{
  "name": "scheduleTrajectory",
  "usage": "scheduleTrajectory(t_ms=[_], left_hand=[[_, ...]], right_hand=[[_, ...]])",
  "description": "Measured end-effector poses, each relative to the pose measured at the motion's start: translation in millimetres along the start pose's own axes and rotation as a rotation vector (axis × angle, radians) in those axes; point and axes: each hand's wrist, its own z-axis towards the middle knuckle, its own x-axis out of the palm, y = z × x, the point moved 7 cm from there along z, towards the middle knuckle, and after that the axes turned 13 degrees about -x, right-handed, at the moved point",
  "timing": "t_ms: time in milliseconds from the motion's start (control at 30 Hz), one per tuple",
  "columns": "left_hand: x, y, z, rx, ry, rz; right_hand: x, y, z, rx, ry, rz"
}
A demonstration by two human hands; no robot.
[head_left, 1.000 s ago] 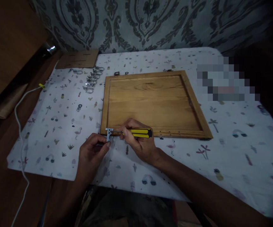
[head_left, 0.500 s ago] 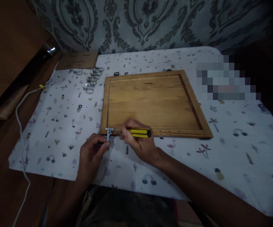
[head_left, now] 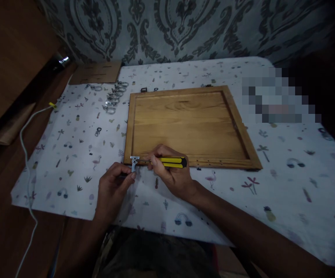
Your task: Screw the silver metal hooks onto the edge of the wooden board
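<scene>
My left hand pinches the lower arm of a metal cabinet hinge between thumb and fingers. The hinge's plate lies over the near left corner of a framed wooden panel. In my right hand is a screwdriver with a yellow and black handle, held nearly level. Its thin shaft points left at the hinge; whether the tip touches a screw is too small to tell. Small dark holes run along the panel's near rail, right of my right hand.
Several metal hinges lie in a row left of the panel, close to a cardboard sheet. A patterned white cloth covers the table. A white cable hangs down the left side. Something at the far right is pixelated.
Almost nothing differs. The whole view has shifted very slightly, while both hands keep their hold on the hinge and the screwdriver.
</scene>
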Motion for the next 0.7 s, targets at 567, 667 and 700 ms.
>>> scheduleTrajectory(t_ms=[567, 667, 700], left_hand=[[-0.2, 4.4, -0.2, -0.014, 0.014, -0.013], [-0.6, 4.9, 0.3, -0.037, 0.015, -0.026], [-0.5, 4.7, 0.5, -0.045, 0.019, -0.032]], right_hand=[[-0.6, 3.5, 2.4, -0.034, -0.009, -0.034], [-0.7, 2.6, 2.0, -0.020, 0.000, -0.044], [-0.9, 1.7, 1.6, -0.009, -0.001, -0.047]])
